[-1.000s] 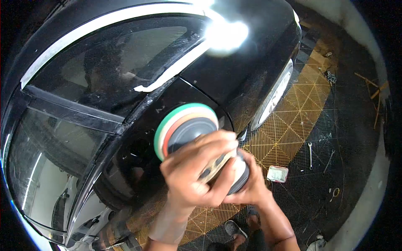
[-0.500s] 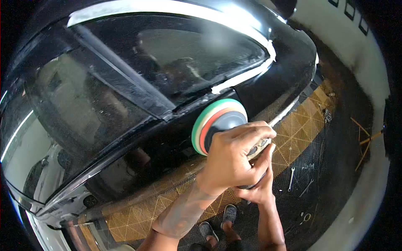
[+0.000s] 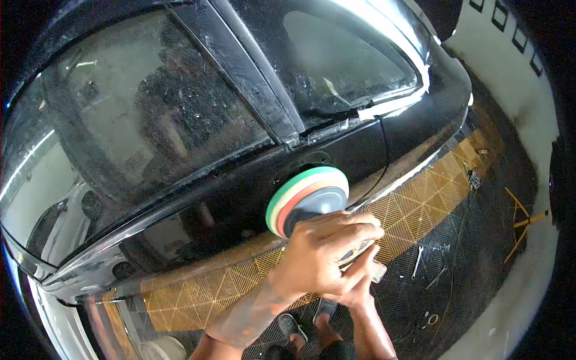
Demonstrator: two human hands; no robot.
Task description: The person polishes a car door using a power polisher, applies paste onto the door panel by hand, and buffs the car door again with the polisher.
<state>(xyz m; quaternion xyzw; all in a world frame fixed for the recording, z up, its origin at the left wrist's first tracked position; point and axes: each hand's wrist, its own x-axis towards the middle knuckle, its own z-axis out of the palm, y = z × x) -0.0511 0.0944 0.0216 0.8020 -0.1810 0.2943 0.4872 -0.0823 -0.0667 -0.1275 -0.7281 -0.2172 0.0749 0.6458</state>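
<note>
A polisher (image 3: 312,204) with a round pad, layered green, cream and red under a dark backing, lies against the black car's door panel (image 3: 240,204), below the window line. My left hand (image 3: 324,252) wraps round the polisher's head and body just behind the pad. Lower and partly behind it, my right hand (image 3: 357,288) is closed round the rear of the polisher's body; most of its fingers are hidden. White masking tape (image 3: 396,107) edges the rear side window (image 3: 342,60).
Yellow and black grating tiles (image 3: 420,198) cover the floor beside the car. Wrenches (image 3: 417,263) and a tape roll (image 3: 432,319) lie at the right. An orange stand (image 3: 531,219) is near the wall (image 3: 510,72). A pale bucket (image 3: 163,348) stands at the bottom left.
The view has shifted along the car, showing more of the left-hand window. The pad has moved from near the taped window corner to lower on the panel, both hands still round the polisher.
</note>
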